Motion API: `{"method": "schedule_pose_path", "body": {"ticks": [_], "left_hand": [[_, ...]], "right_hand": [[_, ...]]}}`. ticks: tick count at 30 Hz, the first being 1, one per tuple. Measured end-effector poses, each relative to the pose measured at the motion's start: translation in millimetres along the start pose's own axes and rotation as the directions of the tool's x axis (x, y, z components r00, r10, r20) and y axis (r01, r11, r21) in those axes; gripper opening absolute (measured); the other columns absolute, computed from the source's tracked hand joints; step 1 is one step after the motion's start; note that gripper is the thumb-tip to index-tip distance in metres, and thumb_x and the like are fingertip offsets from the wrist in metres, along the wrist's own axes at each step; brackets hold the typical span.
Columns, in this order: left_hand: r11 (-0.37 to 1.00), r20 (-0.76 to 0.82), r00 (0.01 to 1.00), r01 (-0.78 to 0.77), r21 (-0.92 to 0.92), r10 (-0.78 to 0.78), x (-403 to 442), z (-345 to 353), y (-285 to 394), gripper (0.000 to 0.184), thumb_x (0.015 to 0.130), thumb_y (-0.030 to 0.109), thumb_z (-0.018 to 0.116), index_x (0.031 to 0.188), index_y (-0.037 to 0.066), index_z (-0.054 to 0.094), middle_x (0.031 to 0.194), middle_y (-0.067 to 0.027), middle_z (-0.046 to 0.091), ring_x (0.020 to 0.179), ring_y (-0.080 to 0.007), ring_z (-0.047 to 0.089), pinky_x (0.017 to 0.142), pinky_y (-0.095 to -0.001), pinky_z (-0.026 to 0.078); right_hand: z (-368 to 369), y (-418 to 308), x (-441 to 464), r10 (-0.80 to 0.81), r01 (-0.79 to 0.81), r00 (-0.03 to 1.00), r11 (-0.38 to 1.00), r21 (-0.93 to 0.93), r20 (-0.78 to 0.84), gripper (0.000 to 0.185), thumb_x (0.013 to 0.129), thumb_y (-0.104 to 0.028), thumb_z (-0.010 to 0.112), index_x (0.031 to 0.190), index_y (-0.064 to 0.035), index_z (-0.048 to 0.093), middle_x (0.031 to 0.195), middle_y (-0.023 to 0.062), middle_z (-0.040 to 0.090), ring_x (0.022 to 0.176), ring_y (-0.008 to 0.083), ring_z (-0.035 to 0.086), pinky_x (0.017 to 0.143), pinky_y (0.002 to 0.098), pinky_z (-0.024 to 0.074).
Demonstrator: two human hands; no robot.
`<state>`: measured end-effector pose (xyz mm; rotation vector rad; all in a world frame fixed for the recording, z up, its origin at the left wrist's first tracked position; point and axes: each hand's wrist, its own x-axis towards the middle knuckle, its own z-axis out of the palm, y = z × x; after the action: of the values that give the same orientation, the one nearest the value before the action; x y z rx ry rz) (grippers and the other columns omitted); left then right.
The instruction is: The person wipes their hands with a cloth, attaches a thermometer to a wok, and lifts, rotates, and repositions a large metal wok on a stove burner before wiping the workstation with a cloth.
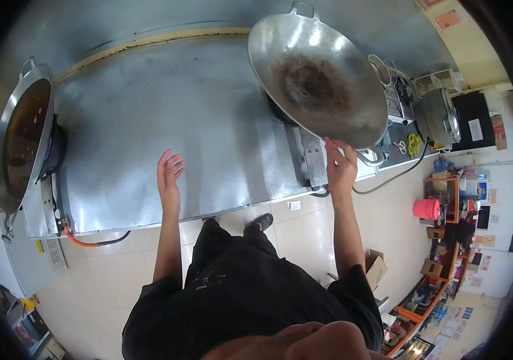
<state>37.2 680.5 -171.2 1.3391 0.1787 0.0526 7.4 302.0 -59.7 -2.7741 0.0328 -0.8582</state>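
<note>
A large, wide metal wok (352,78) with a browned, stained bottom stands tilted at the right end of the steel counter. My right hand (342,165) is at its near rim, with thumb and fingers closed on the edge beside the near loop handle (372,158). My left hand (170,174) hovers over the front part of the steel counter (160,108), fingers apart and holding nothing. At the far left sits a second wok (45,75), filled with brown liquid (25,135), away from both hands.
An orange hose (79,242) hangs from the counter's front left. To the right are scissors (400,146), a yellow-green bundle (414,145) and a lidded metal pot (436,117). A pink bucket (426,208) and a cardboard box (376,269) stand farther right.
</note>
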Motion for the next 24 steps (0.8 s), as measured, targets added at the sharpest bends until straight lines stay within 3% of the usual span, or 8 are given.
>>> {"method": "schedule_pose_path", "body": {"ticks": [2,5,8,9,11,12,16,24], "left_hand": [[1.0,-0.036,0.999,0.007,0.001,-0.007,4.1,-17.9,0.2,0.041,0.1,0.033,0.038,0.132,0.007,0.042,0.117,-0.0113,0.054,0.103,-0.0199,0.055,0.092,-0.0337,0.043],[1.0,-0.096,0.995,0.008,-0.014,-0.01,5.3,-40.0,-3.2,0.041,0.1,0.033,0.038,0.131,0.006,0.042,0.116,-0.0113,0.054,0.102,-0.0199,0.055,0.092,-0.0338,0.043],[0.998,-0.126,0.992,0.021,-0.054,-0.028,3.8,-60.5,-15.2,0.04,0.1,0.033,0.038,0.131,0.007,0.043,0.115,-0.0107,0.054,0.101,-0.0197,0.056,0.092,-0.0343,0.043],[0.998,-0.136,0.99,0.025,-0.062,-0.033,3.5,-64.7,-18.3,0.04,0.1,0.033,0.039,0.131,0.008,0.043,0.115,-0.0105,0.054,0.101,-0.0197,0.056,0.091,-0.0343,0.043],[0.996,-0.142,0.988,0.045,-0.072,-0.055,2.3,-70.4,-22.2,0.04,0.1,0.033,0.039,0.131,0.008,0.043,0.115,-0.01,0.054,0.1,-0.0195,0.056,0.091,-0.0343,0.043],[0.996,-0.143,0.988,0.055,-0.074,-0.065,1.5,-73.1,-23.4,0.04,0.099,0.033,0.039,0.131,0.008,0.043,0.115,-0.0098,0.054,0.1,-0.0194,0.056,0.091,-0.0342,0.043],[0.993,-0.161,0.984,0.064,-0.1,-0.079,1.2,-80.5,-21.2,0.039,0.099,0.032,0.04,0.13,0.008,0.044,0.113,-0.0093,0.055,0.099,-0.0189,0.056,0.091,-0.034,0.043],[0.991,-0.178,0.981,0.049,-0.126,-0.071,1.5,-88.7,-22.2,0.039,0.099,0.032,0.041,0.13,0.008,0.044,0.111,-0.0084,0.055,0.096,-0.0169,0.057,0.089,-0.0324,0.043]], "right_hand": [[-2.6,4.4,2.1,-0.017,0.017,1.0,1.0,-0.015,-0.014,0.029,0.075,-0.004,0.07,0.103,-0.0123,0.07,0.099,0.0089,0.062,0.092,0.0255,0.058,0.08,0.0366,0.0464],[-30.6,18.2,11.2,-0.075,0.027,0.986,0.953,-0.302,-0.148,0.026,0.079,-0.016,0.069,0.104,-0.0078,0.068,0.105,0.0141,0.06,0.087,0.0275,0.059,0.079,0.0352,0.0468],[-35.5,78.4,-3.5,0.142,-0.248,0.959,0.84,-0.482,-0.246,0.043,0.084,-0.027,0.066,0.12,-0.0054,0.057,0.105,0.0182,0.057,0.085,0.0264,0.06,0.074,0.0355,0.0496],[-40.2,75.4,0.3,0.469,-0.509,0.854,0.841,-0.184,-0.224,0.048,0.086,-0.029,0.063,0.125,-0.0054,0.051,0.105,0.0183,0.057,0.084,0.0256,0.06,0.071,0.0357,0.0504],[-48.3,69.2,9.6,0.889,-0.854,0.446,0.387,0.349,0.107,0.057,0.089,-0.033,0.059,0.135,-0.0053,0.039,0.105,0.0185,0.055,0.081,0.024,0.061,0.066,0.0363,0.0521],[-47.7,62.6,11.4,0.895,-0.839,0.424,0.33,0.434,0.14,0.048,0.092,-0.03,0.054,0.131,-0.0055,0.038,0.094,0.0124,0.054,0.071,0.0188,0.059,0.054,0.0315,0.0514],[-40.2,95.6,0.4,0.844,-0.732,0.443,0.146,0.666,0.303,0.019,0.093,-0.017,0.046,0.106,-0.0037,0.046,0.08,0.0078,0.05,0.054,0.0145,0.053,0.042,0.0245,0.0435],[-26.8,91.9,2.5,0.867,-0.622,0.47,0.193,0.759,0.164,0.022,0.088,-0.007,0.04,0.108,0.0018,0.044,0.082,0.0102,0.05,0.054,0.0176,0.052,0.045,0.0278,0.0465]]}}
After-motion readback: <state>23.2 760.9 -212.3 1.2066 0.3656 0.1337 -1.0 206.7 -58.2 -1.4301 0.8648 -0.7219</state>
